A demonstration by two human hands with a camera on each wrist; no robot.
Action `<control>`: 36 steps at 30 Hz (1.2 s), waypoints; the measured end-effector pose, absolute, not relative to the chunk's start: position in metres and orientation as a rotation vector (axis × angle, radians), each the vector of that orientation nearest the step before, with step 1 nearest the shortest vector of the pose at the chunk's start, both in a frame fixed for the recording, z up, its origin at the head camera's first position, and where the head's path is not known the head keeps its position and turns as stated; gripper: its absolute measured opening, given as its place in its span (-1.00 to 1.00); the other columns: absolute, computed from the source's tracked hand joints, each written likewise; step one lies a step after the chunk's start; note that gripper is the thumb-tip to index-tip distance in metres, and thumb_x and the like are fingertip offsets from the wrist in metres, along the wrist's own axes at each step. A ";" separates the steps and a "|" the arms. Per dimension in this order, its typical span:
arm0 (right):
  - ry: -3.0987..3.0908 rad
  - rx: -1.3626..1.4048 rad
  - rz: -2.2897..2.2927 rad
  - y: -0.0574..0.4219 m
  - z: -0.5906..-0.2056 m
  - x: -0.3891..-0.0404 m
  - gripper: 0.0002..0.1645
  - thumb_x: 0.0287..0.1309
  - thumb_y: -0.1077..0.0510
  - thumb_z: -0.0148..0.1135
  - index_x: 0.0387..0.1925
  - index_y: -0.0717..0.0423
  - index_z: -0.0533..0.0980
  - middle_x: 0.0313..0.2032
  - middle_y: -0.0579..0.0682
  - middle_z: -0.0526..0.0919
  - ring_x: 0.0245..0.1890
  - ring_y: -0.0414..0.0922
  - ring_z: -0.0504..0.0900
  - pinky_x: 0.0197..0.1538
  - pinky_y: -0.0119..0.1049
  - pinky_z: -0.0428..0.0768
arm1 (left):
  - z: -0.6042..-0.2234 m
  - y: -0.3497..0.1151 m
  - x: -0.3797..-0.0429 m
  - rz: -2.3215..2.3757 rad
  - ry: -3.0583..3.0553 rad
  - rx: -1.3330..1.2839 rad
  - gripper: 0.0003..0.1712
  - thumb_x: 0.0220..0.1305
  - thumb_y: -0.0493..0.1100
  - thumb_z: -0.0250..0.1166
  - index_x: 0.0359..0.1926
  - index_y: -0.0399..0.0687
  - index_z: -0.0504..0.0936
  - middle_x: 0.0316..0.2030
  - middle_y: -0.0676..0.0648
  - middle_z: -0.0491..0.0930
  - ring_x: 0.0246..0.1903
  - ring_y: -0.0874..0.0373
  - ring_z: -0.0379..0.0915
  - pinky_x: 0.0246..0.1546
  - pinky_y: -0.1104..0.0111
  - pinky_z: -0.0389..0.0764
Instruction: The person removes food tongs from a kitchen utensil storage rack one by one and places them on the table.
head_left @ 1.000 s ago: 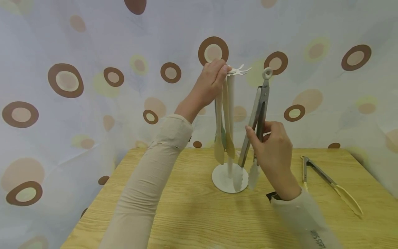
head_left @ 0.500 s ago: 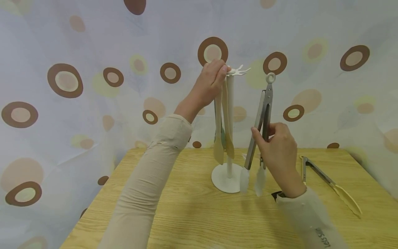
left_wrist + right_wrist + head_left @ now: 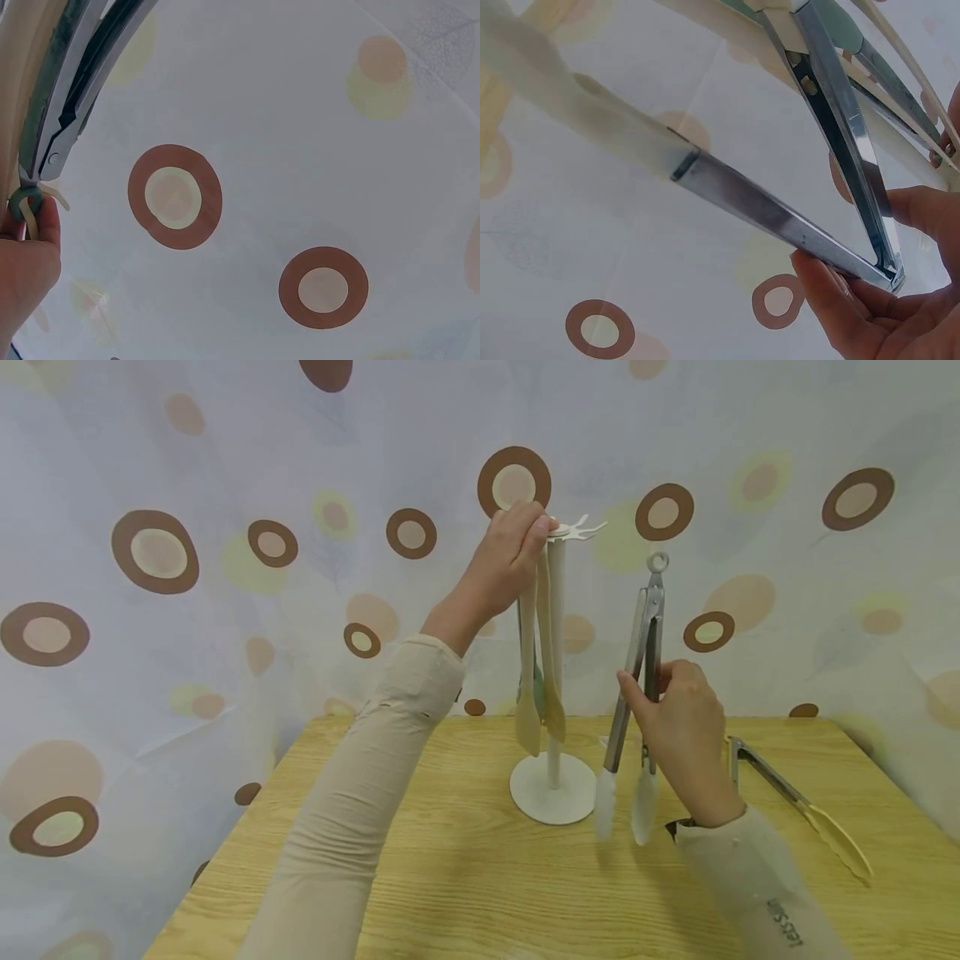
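On top of the white utensil stand (image 3: 551, 806) my left hand (image 3: 510, 556) grips the rim, its fingers bent over the hooks. Beneath that hand hang a cream spatula-like utensil (image 3: 528, 727) and a second one (image 3: 554, 714). A green-ringed pair of tongs (image 3: 71, 90) also hangs there, by my fingers in the left wrist view. To the right of the stand, my right hand (image 3: 684, 735) holds metal tongs (image 3: 654, 602) with whitish tips between thumb and fingers. They are upright, ring at the top, arms slightly spread, tips pointing down.
Another pair of tongs (image 3: 772, 772), with yellow tips, lies spread on the wooden table (image 3: 465, 877) at the right. A pale curtain (image 3: 465, 410) with brown ring patterns covers the background. Bare white hooks (image 3: 581, 531) stick out at the stand's right.
My right hand has moved right and down with the white-tipped tongs, away from the stand. My left hand stays in place on the stand's top.
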State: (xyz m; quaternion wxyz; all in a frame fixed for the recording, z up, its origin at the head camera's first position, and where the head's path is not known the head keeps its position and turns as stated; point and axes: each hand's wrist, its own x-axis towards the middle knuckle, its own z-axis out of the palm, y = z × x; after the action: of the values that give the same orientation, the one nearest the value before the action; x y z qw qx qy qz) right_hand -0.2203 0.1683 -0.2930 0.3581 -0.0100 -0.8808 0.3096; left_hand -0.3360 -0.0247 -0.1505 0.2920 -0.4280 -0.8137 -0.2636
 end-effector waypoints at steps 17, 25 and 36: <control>-2.426 -0.047 0.783 0.185 -0.305 -0.234 -0.42 0.28 -0.08 0.17 -0.31 0.49 0.46 -0.38 0.29 0.46 -0.53 0.15 0.49 -0.53 -0.03 0.42 | -0.149 -0.024 -0.336 -0.686 -2.148 -1.151 -0.67 0.51 -0.23 -0.21 -0.27 -0.26 0.45 -0.32 -0.10 0.38 -0.16 0.04 0.27 0.07 0.39 0.13; -2.463 -0.026 0.744 0.192 -0.312 -0.239 -0.46 0.27 -0.02 0.20 -0.34 0.51 0.45 -0.45 0.27 0.43 -0.59 0.10 0.45 -0.60 -0.11 0.38 | -0.149 -0.024 -0.336 -0.691 -2.151 -1.154 -0.67 0.51 -0.22 -0.21 -0.28 -0.25 0.45 -0.32 -0.10 0.39 -0.17 0.05 0.28 0.07 0.40 0.12; -2.633 -0.069 0.688 0.198 -0.320 -0.247 -0.45 0.30 -0.06 0.14 -0.47 0.41 0.38 -0.51 0.26 0.39 -0.66 0.07 0.42 -0.63 -0.14 0.37 | -0.150 -0.024 -0.335 -0.675 -2.165 -1.149 -0.67 0.51 -0.23 -0.22 -0.26 -0.26 0.46 -0.30 -0.11 0.40 -0.15 0.04 0.28 0.10 0.39 0.12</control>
State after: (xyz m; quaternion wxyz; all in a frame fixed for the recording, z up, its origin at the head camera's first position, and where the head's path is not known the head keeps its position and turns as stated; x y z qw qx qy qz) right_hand -0.2474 0.1985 -0.3202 0.2081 -0.0248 -0.9460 0.2472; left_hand -0.3351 -0.0242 -0.1496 0.2950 -0.4319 -0.8137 -0.2537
